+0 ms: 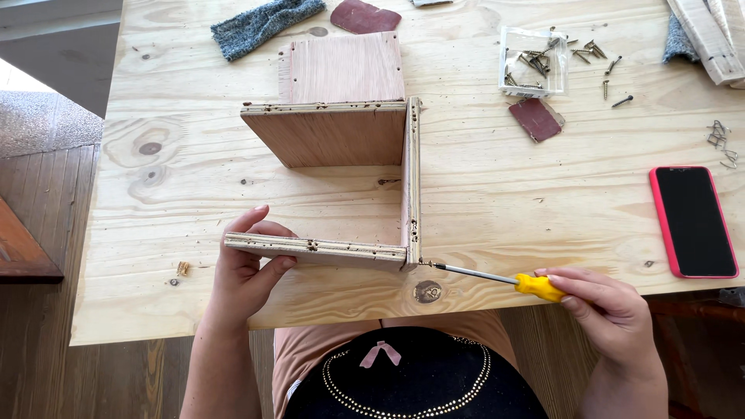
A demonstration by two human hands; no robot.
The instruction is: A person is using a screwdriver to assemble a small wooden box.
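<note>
A U-shaped frame of three upright plywood boards point(410, 178) stands on a pale plywood table point(504, 202). My left hand point(247, 268) clasps the left end of the near board point(318, 250), thumb on the near face and fingers behind it. My right hand point(609, 310) holds a yellow-handled screwdriver point(535, 286) lying almost level. Its thin shaft runs left and its tip touches the frame's near right corner, where the near board meets the side board.
A clear plastic box of screws point(532, 62) and loose screws point(601, 66) lie far right. Nearby are a brown sandpaper piece point(535, 119), a red-cased phone point(693, 221), a flat plywood square point(341, 68), a grey cloth point(264, 23) and wood strips point(710, 35). Wooden floor lies left.
</note>
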